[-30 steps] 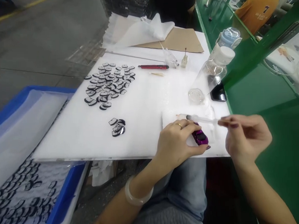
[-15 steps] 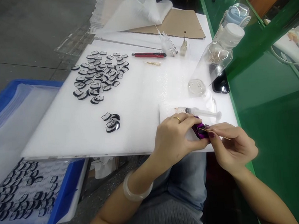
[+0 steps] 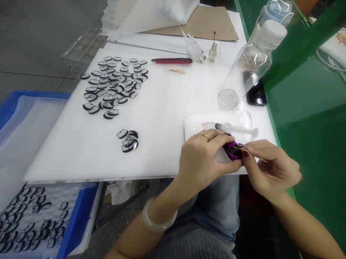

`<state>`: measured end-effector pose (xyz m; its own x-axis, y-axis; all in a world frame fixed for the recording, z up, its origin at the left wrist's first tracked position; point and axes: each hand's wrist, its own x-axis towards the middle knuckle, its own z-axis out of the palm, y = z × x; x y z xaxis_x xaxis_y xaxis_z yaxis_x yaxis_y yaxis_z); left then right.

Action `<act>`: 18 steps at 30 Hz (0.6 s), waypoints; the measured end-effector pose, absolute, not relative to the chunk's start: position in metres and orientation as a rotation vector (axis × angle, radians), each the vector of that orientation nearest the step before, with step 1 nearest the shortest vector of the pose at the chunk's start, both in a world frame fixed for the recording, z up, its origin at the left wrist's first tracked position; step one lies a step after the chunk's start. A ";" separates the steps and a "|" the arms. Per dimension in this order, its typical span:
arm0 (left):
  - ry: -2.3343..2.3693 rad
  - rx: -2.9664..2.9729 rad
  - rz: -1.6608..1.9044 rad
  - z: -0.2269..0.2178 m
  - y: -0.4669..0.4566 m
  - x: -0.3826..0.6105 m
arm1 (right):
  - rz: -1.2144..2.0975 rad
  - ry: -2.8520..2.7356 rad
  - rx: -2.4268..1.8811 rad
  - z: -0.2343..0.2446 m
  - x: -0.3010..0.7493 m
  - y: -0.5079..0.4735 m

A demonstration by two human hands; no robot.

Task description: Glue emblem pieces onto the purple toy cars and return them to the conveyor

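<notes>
Left hand (image 3: 203, 158) fingers clamped on purple toy car (image 3: 233, 151) at foam board's (image 3: 161, 118) near-right edge; right hand (image 3: 268, 167) fingertips pinched together on thin stick (image 3: 248, 153) touching it.

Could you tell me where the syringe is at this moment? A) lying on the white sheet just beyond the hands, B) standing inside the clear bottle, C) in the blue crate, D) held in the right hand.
A: the syringe lies flat on the white sheet, untouched, just beyond the left hand gripping the purple toy car, while the right hand pinches a thin stick against it.
</notes>
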<state>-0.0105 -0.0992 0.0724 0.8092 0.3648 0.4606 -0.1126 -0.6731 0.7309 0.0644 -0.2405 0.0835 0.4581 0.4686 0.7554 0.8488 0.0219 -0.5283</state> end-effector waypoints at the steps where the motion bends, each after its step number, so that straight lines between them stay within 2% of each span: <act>1: 0.184 2.188 0.763 0.072 -0.099 -0.011 | -0.438 -1.165 -1.620 0.084 0.064 -0.240; 18: 0.158 2.182 0.781 0.071 -0.099 -0.010 | -0.487 -1.048 -1.636 0.090 0.073 -0.248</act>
